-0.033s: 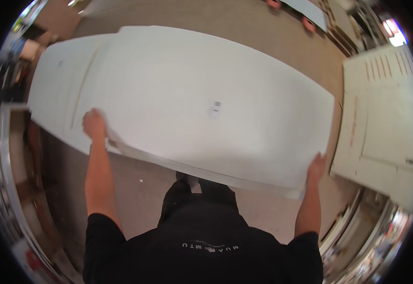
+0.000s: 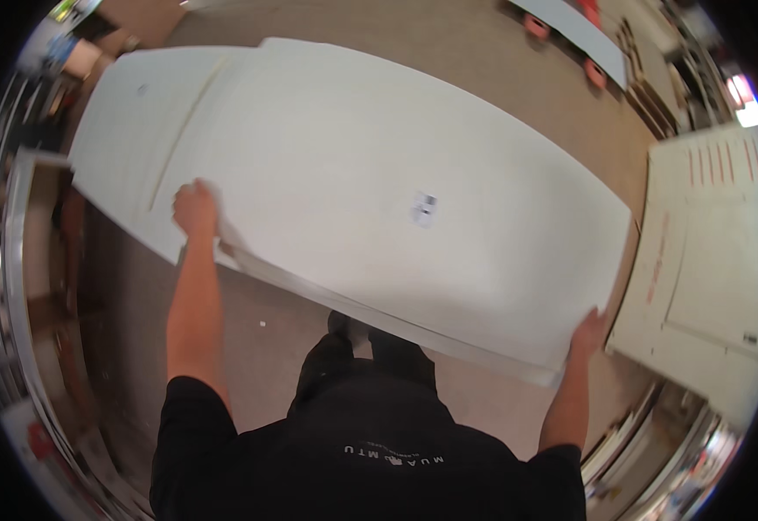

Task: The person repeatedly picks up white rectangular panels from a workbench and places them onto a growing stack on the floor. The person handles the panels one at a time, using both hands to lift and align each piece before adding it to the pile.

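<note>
Through the left of two fisheye cameras on the wearer's head, I look steeply down past the black short-sleeved shirt (image 2: 370, 486) along the lower edge. The bare left hand (image 2: 197, 210) and right hand (image 2: 586, 334) are near my lens; the large flat white panel (image 2: 353, 156) spans the middle. The brown floor (image 2: 500, 78) lies farther off, and straight edges bow toward the dark rim.

The upper panel (image 2: 353, 148) lies on the lower panel (image 2: 123, 130), which juts out to its left. On that jutting part runs a thin strip (image 2: 186, 135); a paper label (image 2: 424, 209) sits on the upper panel. An open rack (image 2: 18, 226) stands to the left, a broad board (image 2: 700, 234) to the right. Ahead, toward the right, is a wheeled trolley (image 2: 574, 39), on the floor (image 2: 483, 65) beyond the panels.
</note>
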